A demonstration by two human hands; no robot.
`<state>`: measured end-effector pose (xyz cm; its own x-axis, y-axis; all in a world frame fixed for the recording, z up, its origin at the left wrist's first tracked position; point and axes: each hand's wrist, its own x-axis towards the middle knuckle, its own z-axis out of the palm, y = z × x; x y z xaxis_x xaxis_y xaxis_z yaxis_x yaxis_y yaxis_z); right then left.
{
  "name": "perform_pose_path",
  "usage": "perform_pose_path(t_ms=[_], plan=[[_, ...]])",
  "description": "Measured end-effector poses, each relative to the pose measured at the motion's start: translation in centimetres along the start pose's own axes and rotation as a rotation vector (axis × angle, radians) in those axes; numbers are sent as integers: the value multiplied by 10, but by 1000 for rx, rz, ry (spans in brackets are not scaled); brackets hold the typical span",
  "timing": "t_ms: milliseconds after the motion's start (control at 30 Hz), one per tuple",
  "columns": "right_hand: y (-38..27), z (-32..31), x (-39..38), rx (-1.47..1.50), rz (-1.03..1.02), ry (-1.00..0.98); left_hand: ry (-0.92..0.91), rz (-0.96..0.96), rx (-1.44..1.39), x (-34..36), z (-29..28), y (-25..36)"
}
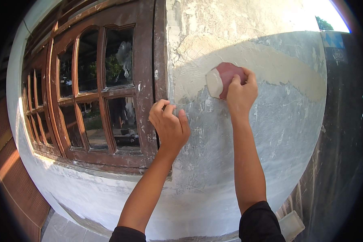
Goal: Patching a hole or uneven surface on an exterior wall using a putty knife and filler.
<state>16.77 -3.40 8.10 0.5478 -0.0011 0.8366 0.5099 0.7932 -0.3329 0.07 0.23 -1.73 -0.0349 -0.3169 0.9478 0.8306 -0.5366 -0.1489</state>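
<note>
My right hand grips a dull red putty spreader by its right side, thumb on its face. A thick load of beige putty covers the spreader's left edge. It is held at the wall, over the lower border of a wide band of beige putty that runs from the window frame toward the wall's right edge. Below and left of it, my left hand is at the junction of the frame and wall, fingers loosely bent and apart, with nothing in them. Whether its fingertips touch the wall cannot be made out.
A brown wooden window with worn paint and glass panes fills the left. Bare grey wall spreads below the putty. To the right hangs a dark sheet-like surface; a pale container sits low at the right. Grey paving shows at lower left.
</note>
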Motion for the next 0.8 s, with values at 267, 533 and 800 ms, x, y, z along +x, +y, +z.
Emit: perform_pose_path(t_ms=[267,533,800], plan=[[-18,4,-11,100,35,-45,5,-6,8,0,-1,-2],[17,-19,18,40,85,119,14,3,-9,1,-1,0],[3,1,10,-71,80,-20,28,-28,-15,-2,4,-2]])
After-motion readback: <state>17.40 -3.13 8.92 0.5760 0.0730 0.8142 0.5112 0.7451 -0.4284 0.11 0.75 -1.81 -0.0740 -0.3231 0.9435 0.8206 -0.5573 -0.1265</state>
